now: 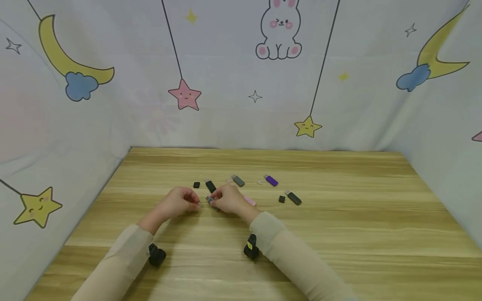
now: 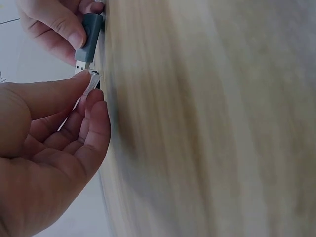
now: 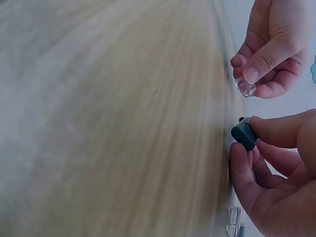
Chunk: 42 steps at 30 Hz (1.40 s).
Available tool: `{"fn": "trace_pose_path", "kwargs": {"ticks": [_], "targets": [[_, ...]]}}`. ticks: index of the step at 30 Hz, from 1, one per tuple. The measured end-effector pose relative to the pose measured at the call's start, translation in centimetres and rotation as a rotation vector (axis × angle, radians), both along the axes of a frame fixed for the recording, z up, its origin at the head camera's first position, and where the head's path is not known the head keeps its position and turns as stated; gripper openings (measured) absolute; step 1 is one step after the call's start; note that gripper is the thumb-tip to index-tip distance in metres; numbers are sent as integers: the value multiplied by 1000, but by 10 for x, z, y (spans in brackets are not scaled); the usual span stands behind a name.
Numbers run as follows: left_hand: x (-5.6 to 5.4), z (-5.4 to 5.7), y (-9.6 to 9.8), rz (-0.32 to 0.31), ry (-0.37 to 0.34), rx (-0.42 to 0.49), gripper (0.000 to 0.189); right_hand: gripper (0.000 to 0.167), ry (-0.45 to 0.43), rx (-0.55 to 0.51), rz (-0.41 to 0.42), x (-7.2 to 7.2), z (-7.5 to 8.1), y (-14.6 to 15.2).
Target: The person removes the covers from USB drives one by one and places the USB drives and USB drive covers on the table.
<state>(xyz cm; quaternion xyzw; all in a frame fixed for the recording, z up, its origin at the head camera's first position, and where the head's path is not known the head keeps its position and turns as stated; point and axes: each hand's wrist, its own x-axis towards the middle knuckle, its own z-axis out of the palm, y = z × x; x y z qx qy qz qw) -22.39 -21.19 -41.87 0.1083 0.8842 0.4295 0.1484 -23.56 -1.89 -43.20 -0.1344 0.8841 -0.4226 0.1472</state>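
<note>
My left hand (image 1: 180,202) pinches a small clear cap (image 3: 245,87) between thumb and fingers. Facing it, my right hand (image 1: 229,199) holds a dark grey USB stick (image 2: 90,37) by its body. The stick's bare metal plug (image 2: 80,65) points toward the cap. A gap between cap and stick shows in the right wrist view. Just behind the right hand lies a black USB stick (image 1: 210,186) with its plug exposed, and a black cap (image 1: 196,184) sits to its left. A pink USB stick (image 1: 249,200) is partly hidden by the right hand.
Farther back lie a grey USB stick (image 1: 238,180) and a purple USB stick (image 1: 271,180), with a clear cap (image 1: 260,182) between them. To the right are another black USB stick (image 1: 293,197) and a black cap (image 1: 281,199). A printed cloth (image 1: 226,125) borders the wooden table (image 1: 357,234).
</note>
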Motion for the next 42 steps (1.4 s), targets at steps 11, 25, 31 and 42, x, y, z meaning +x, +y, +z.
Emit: {"fn": "trace_pose_path", "kwargs": {"ticks": [11,25,31,42], "targets": [[-3,-1,1,-16,1,-48,11,18,27,80,33,3,5,-3],[-5,-2,1,-19,1,-99,11,13,5,101,42,5,4,-4],[-4,1,3,-29,6,-110,12,16,8,124,36,6,5,-4],[-3,2,2,-56,29,-146,11,13,27,132,37,8,6,-4]]}}
